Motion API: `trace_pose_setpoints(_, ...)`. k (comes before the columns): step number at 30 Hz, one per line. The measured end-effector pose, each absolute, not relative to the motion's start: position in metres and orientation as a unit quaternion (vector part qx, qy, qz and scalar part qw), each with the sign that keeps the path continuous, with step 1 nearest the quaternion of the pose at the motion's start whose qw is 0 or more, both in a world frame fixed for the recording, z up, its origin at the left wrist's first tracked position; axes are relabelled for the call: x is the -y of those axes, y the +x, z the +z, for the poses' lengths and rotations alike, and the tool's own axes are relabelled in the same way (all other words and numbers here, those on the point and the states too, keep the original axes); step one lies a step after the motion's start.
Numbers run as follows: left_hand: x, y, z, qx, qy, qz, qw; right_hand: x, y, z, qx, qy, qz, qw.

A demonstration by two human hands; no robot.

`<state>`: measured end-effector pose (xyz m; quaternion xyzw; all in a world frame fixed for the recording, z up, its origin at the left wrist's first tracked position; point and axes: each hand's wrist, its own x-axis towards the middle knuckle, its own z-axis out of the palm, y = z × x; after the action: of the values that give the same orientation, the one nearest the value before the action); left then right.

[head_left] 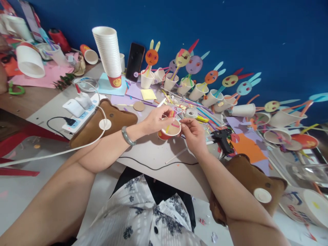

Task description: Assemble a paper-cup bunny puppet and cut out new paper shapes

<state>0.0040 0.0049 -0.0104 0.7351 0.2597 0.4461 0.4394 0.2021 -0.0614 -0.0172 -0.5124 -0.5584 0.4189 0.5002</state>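
Note:
A paper cup [167,134] with a red and yellow outside and a white rim is held upright just above the near part of the table. Pink and yellow strips show inside it. My left hand [159,119] grips the cup's far left rim, its thumb over the opening beside a short red and yellow strip. On the opposite side, my right hand [194,135] is closed with thumb and forefinger pinched at the rim; whether a small piece is also between them is hidden. A black glue gun [223,140] lies to the right of my right hand.
Paper cups with rabbit-faced figures [194,65] line the blue wall. A tall cup stack [107,48], a phone [135,61] and a power strip [81,116] stand left. Brown cushions [112,116] lie at the table edge. A black cable [153,168] crosses the front.

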Motion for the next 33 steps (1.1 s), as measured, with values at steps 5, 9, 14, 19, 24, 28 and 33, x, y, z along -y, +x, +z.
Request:
trace_pose_setpoints(5, -0.01, 0.003, -0.014, -0.247, 0.738, 0.464, 0.423, 0.054, 0.204, -0.022, 0.498, -0.52, 0.477, 0.504)
trace_pose_setpoints(9, -0.008, 0.003, -0.015, -0.248, 0.764, 0.451, 0.389, 0.054, 0.205, -0.02, 0.483, -0.516, 0.491, 0.509)
trace_pose_setpoints(14, -0.008, 0.002, -0.015, -0.266, 0.743, 0.453, 0.415, 0.055, 0.206, -0.019, 0.471, -0.521, 0.502, 0.504)
trace_pose_setpoints(19, -0.013, 0.004, -0.017, -0.256, 0.683, 0.469, 0.498, 0.052, 0.207, -0.019, 0.469, -0.502, 0.529, 0.498)
trace_pose_setpoints(24, -0.012, 0.004, -0.018, -0.25, 0.721, 0.477, 0.437, 0.056, 0.206, -0.015, 0.517, -0.519, 0.477, 0.486)
trace_pose_setpoints(28, -0.009, 0.003, -0.017, -0.263, 0.724, 0.478, 0.421, 0.06, 0.206, -0.011, 0.555, -0.527, 0.429, 0.48)
trace_pose_setpoints(33, -0.012, 0.004, -0.018, -0.253, 0.698, 0.473, 0.475, 0.06, 0.21, -0.012, 0.593, -0.522, 0.39, 0.473)
